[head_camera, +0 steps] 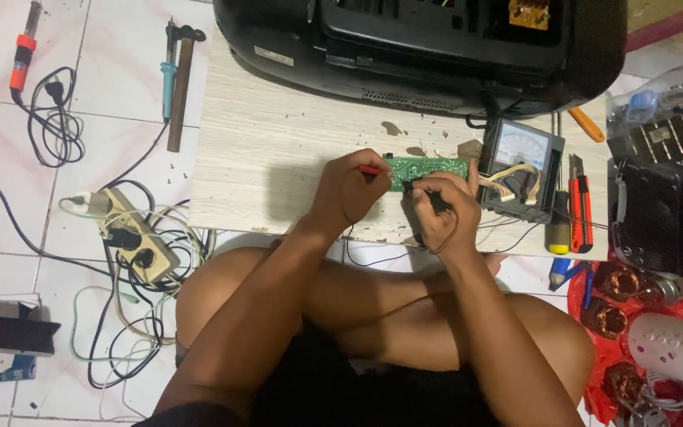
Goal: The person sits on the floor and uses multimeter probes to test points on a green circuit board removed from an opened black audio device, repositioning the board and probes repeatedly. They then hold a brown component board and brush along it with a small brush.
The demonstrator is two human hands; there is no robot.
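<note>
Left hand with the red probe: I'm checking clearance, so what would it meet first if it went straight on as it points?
Probably the green circuit board: the left hand aims the red probe rightward at its near end. Depth unclear.

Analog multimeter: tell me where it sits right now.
In the head view, the analog multimeter sits on the wooden board, just right of the green circuit board and right hand, left of the red utility knife.

At the frame's centre lies a green circuit board (427, 168) on a pale wood-grain board (278, 158). The left hand (351, 190) holds a red probe (371, 170), the right hand (439, 212) a black probe (436, 199). A red utility knife (579, 207) lies right; white floor tiles (9, 198) with faint pink marbling show left.
</note>
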